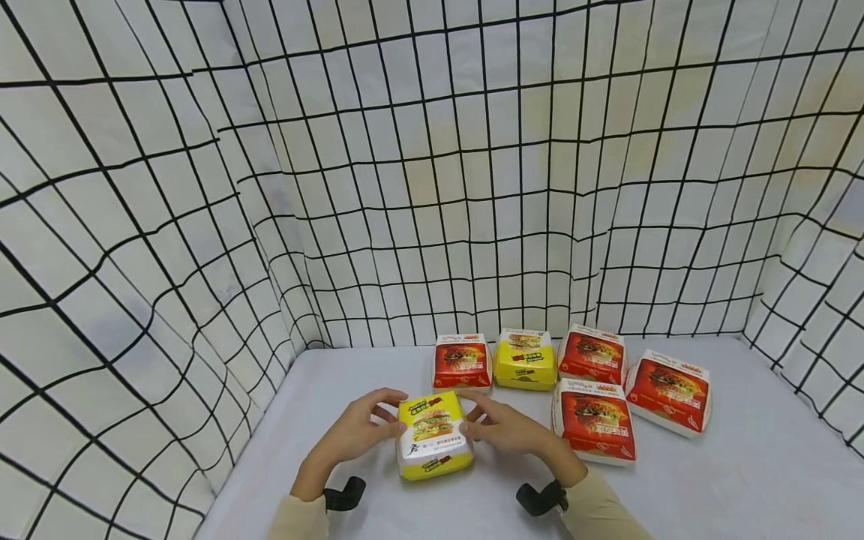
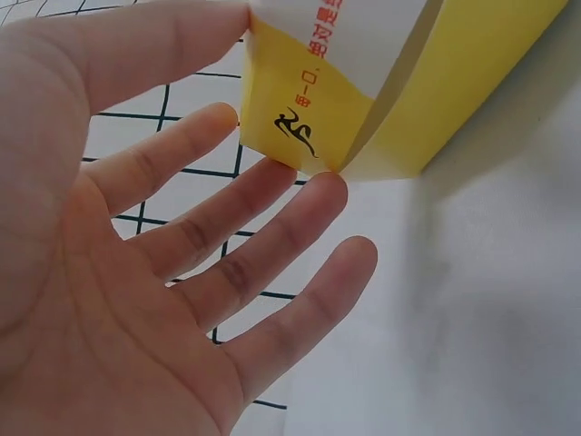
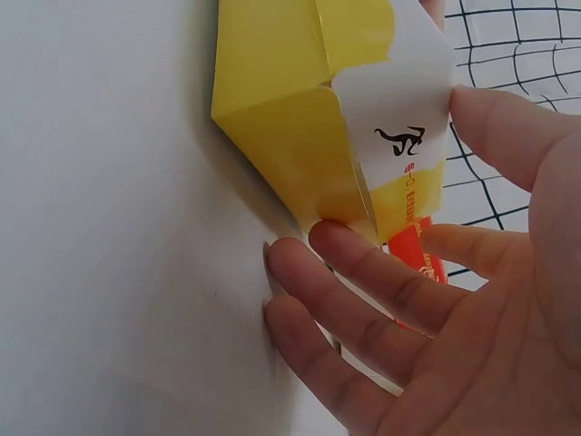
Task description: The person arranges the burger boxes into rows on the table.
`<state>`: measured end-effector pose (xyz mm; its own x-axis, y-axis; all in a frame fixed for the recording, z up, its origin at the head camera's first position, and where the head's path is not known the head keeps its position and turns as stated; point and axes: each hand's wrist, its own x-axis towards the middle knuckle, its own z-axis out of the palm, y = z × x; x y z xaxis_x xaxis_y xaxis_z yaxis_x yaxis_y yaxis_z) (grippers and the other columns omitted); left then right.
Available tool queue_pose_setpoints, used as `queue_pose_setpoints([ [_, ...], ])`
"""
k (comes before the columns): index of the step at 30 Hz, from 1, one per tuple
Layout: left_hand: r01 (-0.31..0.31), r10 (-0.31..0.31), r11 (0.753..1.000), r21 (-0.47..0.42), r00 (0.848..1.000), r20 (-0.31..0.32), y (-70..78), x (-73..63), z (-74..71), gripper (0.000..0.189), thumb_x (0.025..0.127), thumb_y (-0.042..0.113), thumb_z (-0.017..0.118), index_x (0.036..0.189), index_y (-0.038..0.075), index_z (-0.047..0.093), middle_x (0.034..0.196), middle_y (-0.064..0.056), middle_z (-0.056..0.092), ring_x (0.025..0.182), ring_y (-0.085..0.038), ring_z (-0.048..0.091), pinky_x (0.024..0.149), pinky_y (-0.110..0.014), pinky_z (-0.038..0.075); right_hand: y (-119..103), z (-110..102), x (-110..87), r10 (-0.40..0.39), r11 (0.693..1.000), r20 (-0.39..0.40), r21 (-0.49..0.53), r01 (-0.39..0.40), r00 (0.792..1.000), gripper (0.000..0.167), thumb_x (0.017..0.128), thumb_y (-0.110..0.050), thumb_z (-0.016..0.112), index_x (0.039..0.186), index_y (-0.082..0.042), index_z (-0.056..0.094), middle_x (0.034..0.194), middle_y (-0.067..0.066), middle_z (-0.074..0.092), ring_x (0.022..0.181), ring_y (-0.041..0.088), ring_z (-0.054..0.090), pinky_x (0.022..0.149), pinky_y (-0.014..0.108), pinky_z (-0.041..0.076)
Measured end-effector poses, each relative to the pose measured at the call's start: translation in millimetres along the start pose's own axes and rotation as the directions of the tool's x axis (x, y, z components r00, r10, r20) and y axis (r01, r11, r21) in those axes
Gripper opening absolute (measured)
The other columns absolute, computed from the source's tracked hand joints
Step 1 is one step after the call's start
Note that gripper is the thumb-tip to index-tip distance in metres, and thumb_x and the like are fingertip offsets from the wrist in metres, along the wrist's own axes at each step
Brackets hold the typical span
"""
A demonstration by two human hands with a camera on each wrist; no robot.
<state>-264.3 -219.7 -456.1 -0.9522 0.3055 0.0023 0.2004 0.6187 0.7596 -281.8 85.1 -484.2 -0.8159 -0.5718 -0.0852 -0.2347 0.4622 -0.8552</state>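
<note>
The left hand (image 1: pixel 358 429) and right hand (image 1: pixel 508 426) are gripping a yellow box (image 1: pixel 434 439) between them. A red box (image 1: pixel 595 421) is lying to their right.

Held yellow-and-white box (image 1: pixel 434 435) — red boxes (image 1: pixel 595 420) — black-gridded white wall (image 1: pixel 445 176)
</note>
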Motion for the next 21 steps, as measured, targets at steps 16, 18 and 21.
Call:
queue_pose_setpoints([
  [16, -0.026, 0.026, 0.999, -0.036, 1.000, 0.009, -4.2, 1.5, 3.1, 0.039, 0.094, 0.023, 0.075, 0.132, 0.018, 0.065, 0.137, -0.007, 0.065, 0.121, -0.031, 0.063, 0.094, -0.048, 0.055, -5.4, 0.0, -2.5, 0.032, 0.999, 0.014, -0.039, -0.032, 0.999, 0.078, 0.097, -0.051, 0.065, 0.161, -0.023, 0.031, 0.117, 0.006, 0.061, 0.100, 0.021, 0.058, 0.082, 0.038, 0.052],
  [18, -0.024, 0.025, 0.999, -0.037, 1.000, 0.011, -4.7, 1.9, 3.5, 0.040, 0.094, 0.023, 0.074, 0.132, 0.017, 0.064, 0.137, -0.007, 0.065, 0.122, -0.032, 0.063, 0.095, -0.049, 0.055, -5.7, -0.4, -3.0, 0.035, 0.999, 0.014, -0.040, -0.034, 0.999, 0.079, 0.096, -0.051, 0.066, 0.161, -0.022, 0.031, 0.119, 0.007, 0.061, 0.102, 0.021, 0.059, 0.084, 0.039, 0.053],
  [21, -0.023, 0.024, 0.999, -0.039, 1.000, 0.016, -4.9, 2.3, 4.4, 0.040, 0.095, 0.023, 0.074, 0.134, 0.018, 0.064, 0.138, -0.007, 0.064, 0.123, -0.031, 0.063, 0.096, -0.050, 0.054, -6.0, -1.0, -3.8, 0.040, 0.999, 0.014, -0.036, -0.039, 0.999, 0.080, 0.096, -0.050, 0.067, 0.160, -0.022, 0.031, 0.123, 0.008, 0.060, 0.107, 0.023, 0.060, 0.089, 0.043, 0.055],
])
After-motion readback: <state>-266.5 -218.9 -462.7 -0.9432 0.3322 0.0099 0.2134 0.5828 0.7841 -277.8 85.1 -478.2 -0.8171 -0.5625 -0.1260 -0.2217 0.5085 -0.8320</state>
